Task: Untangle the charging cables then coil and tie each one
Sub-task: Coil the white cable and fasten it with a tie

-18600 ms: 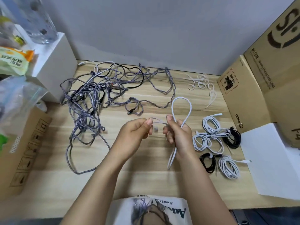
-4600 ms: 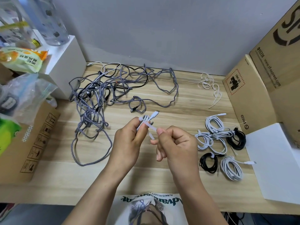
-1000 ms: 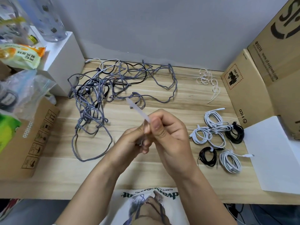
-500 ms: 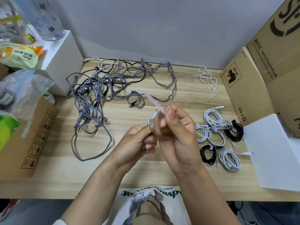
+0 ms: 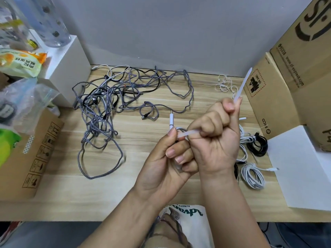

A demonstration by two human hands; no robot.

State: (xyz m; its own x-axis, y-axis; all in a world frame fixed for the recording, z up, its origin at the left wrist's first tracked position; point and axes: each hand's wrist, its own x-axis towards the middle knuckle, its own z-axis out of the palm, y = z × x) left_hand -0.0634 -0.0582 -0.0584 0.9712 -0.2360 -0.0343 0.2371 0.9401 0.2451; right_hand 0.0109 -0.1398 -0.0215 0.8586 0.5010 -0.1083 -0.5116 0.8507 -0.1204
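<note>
I see my left hand (image 5: pixel 167 159) curled around a small white cable coil (image 5: pixel 180 130), thumb and fingers pinching it above the middle of the wooden table (image 5: pixel 143 190); the coil's plug (image 5: pixel 171 120) sticks up past the thumb. My right hand (image 5: pixel 217 140) is a closed fist touching the left, fingers wrapped tight round a white zip tie (image 5: pixel 241 86) whose tail runs out of the fist up and to the right. The tie's other end crosses to the coil under my left thumb. The tangled grey and black braided cables (image 5: pixel 111 104) lie on the table's left part. The coiled white and black cables (image 5: pixel 253 158) sit right of my hands, loose zip ties (image 5: pixel 223 85) near the wall.
</note>
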